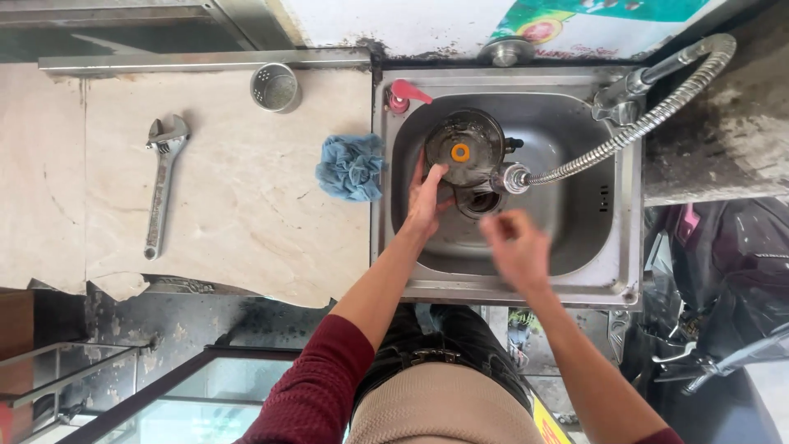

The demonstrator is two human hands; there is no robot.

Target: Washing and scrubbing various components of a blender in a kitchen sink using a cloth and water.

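Left hand (pixel 427 197), fingers spread, presses on the jar (pixel 463 146) in the sink (pixel 604 271). Right hand (pixel 516 247) hovers loosely curled and blurred, holding nothing visible. One wrench (pixel 162 182), one cup (pixel 274 87), one cloth (pixel 351 167) lie left.

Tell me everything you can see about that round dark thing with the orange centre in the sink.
The round dark object lies in the back left part of the steel sink, just behind the drain hole. It looks like grimy metal or glass, disc-shaped, with a ridged rim and a small orange ring at its centre. A short dark stub sticks out on its right side. The left hand touches its lower edge with the fingertips. The head of the flexible faucet hose hangs close beside it; contact is unclear.
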